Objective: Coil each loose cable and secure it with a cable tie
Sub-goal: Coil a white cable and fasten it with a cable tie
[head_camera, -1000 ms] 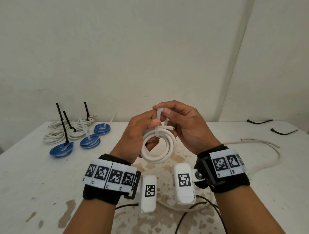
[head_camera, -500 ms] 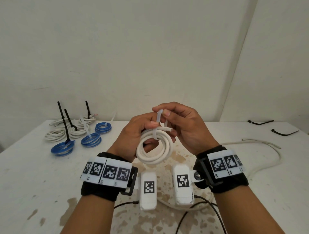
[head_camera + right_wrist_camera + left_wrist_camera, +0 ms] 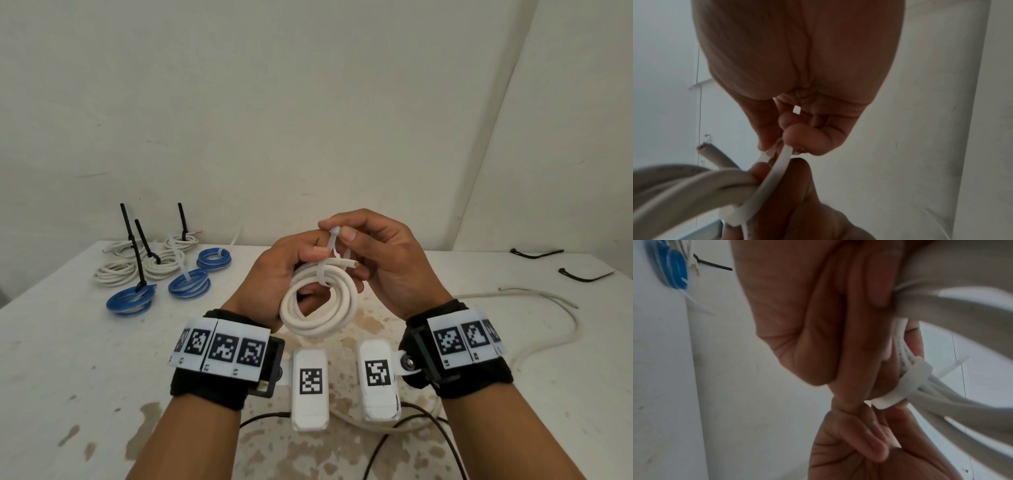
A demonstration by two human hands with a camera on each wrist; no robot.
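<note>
A coiled white cable (image 3: 318, 305) hangs in the air above the table's middle. My left hand (image 3: 291, 270) grips the top of the coil, thumb over the strands. A white cable tie (image 3: 323, 270) loops round the strands (image 3: 906, 382). My right hand (image 3: 376, 253) pinches the tie's upright end (image 3: 334, 236) between thumb and forefinger, seen close in the right wrist view as a tie strap (image 3: 772, 175). The cable's cut end (image 3: 352, 263) sticks out to the right under my right fingers.
Tied white and blue coils (image 3: 161, 274) lie at the table's back left, black tie tails standing up. A loose white cable (image 3: 534, 308) snakes over the right side. Two black cable ties (image 3: 561, 263) lie at the far right. Black wires (image 3: 411, 431) run near the front edge.
Both hands with the coil have shifted slightly. The right hand's pinch sits a bit higher on the tie's end.
</note>
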